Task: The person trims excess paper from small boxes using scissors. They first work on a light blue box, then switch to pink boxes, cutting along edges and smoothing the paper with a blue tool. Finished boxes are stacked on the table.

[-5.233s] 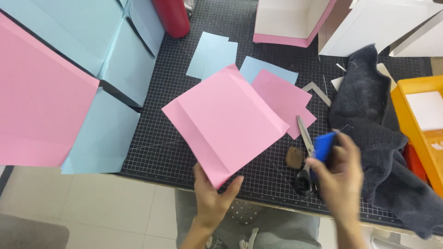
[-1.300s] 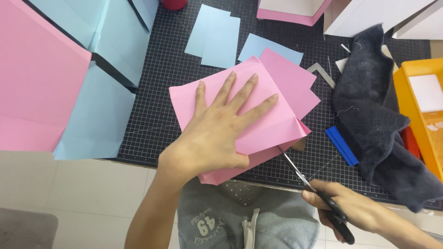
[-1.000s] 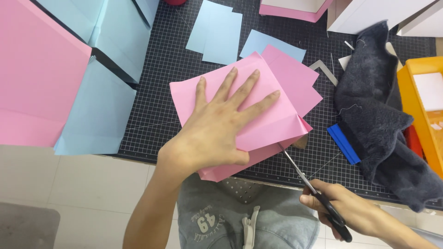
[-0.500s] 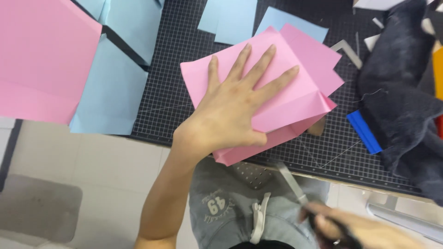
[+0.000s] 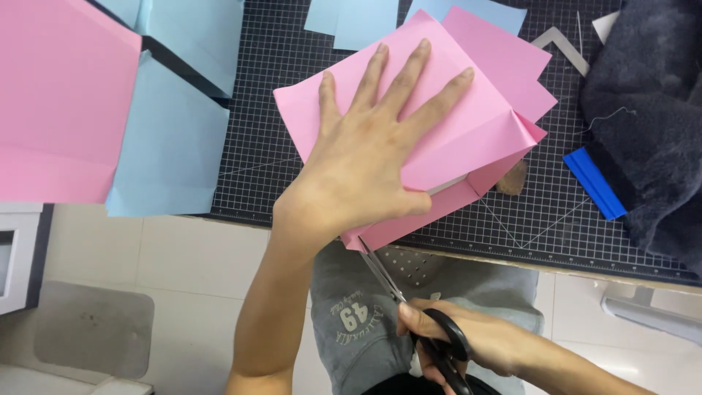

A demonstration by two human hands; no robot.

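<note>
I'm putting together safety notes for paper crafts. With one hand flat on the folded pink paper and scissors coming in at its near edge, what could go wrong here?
1. The scissors in the right hand point at the paper's near edge, right beside the left hand; its thumb may get nicked.
2. The folded pink paper overhangs the cutting mat, so the unsupported layers might shift and the cut wander.

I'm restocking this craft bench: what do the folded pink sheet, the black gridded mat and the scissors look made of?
Folded pink sheet: matte paper or thin card, by its crisp creases. Black gridded mat: probably a rubbery or vinyl cutting mat, with dull sheen and printed white lines. Scissors: shiny grey metal blades, with glossy black, likely plastic, handle loops in the right hand.
</note>
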